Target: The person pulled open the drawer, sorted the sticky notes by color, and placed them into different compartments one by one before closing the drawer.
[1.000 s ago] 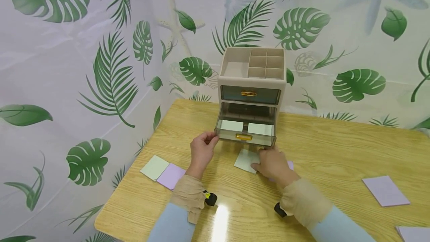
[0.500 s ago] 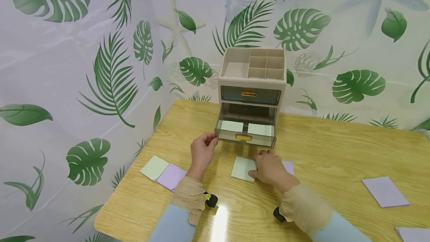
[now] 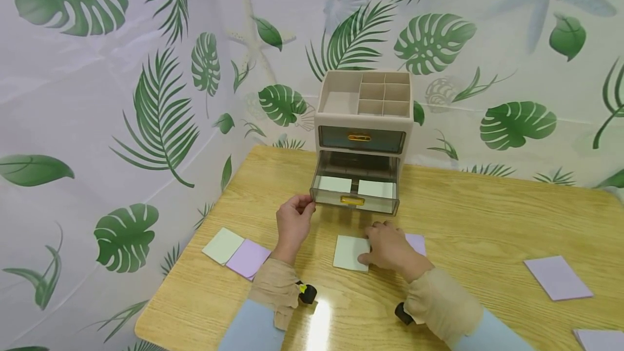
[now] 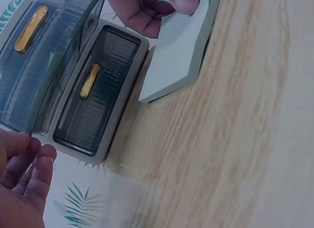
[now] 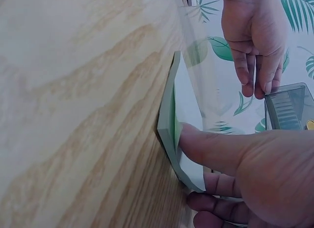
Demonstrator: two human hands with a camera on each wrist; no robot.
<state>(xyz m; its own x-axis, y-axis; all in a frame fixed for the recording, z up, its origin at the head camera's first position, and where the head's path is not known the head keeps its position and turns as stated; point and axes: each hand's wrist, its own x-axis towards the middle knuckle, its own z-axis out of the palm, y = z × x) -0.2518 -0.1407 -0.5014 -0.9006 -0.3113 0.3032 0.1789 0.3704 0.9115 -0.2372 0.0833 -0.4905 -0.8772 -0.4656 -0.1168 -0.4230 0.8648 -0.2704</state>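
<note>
A pale green sticky note pad (image 3: 350, 253) lies on the table in front of the desk organizer (image 3: 363, 121). My right hand (image 3: 391, 248) grips its right side. In the right wrist view the thumb presses on top of the green pad (image 5: 189, 103), with fingers at its far edge and some sheets parted. My left hand (image 3: 294, 220) pinches the front left corner of the organizer's open, see-through drawer (image 3: 380, 206). Inside the drawer lie two pale green pads (image 3: 335, 183). The left wrist view shows that hand's thumb and fingertips (image 4: 46, 152) at the drawer's corner.
A closed upper drawer (image 3: 333, 137) sits above the open one. Left lie a green pad (image 3: 222, 245) and a purple pad (image 3: 247, 259), side by side. Another purple pad (image 3: 416, 242) is partly behind the right hand. More purple pads (image 3: 559, 278) lie at right. A leaf-print cloth (image 3: 273, 4) hangs behind.
My right hand has drawn the green pad back from under the drawer's front, toward me and slightly left, turning it straighter. The left hand stays at the drawer corner.
</note>
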